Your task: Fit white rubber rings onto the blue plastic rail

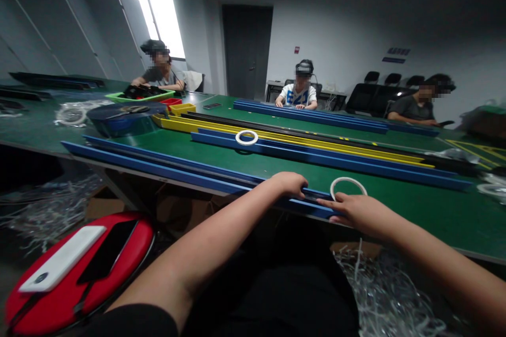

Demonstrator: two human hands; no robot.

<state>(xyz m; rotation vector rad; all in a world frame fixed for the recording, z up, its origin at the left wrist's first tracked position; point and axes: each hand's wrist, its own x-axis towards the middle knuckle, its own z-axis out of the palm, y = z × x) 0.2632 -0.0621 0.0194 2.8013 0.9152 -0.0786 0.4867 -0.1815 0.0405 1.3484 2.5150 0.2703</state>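
A long blue channel with a dark strip inside lies along the near edge of the green table. Near its right end my left hand rests on it with curled fingers; what they pinch, if anything, is too small to make out. My right hand is at the channel's right end, index finger stretched along the strip and the other fingers at the near wall. Just behind my right hand is a white tape roll, partly covered by it. Another white roll sits on a second blue channel farther back.
Yellow and black strips lie behind the second channel. A round blue container, a green tray and yellow bins stand at the left. Three people sit beyond the table. A red stool holds a phone and a white device.
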